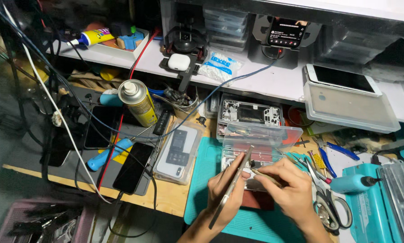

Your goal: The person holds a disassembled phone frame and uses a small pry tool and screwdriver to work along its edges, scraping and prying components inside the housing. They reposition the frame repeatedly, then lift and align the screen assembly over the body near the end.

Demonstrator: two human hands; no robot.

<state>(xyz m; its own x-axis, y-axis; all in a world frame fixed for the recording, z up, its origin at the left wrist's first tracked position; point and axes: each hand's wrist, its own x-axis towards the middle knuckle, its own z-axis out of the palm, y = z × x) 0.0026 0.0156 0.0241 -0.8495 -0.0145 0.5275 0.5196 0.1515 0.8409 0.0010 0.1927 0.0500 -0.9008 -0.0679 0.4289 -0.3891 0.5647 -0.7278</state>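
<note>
My left hand (223, 189) grips a thin phone screen panel (231, 188) by its edge and tilts it up off an opened phone body (260, 158) lying on the teal work mat (202, 189). My right hand (287, 184) pinches a slim tool (264, 174) whose tip points in where the panel meets the body. Just behind the hands stands a stack of clear plastic parts boxes (260, 135) with a bare phone frame (250, 112) on top.
A yellow spray can (138, 101), a blue-handled tool (107, 155), black phones (132, 168) and a boxed phone (178, 153) lie left among cables. Scissors (330, 209), blue pliers (328, 162) and a teal bottle (352, 183) sit right. On the shelf behind rest a white phone (341, 80), earbud case (178, 61) and a lit phone (285, 32).
</note>
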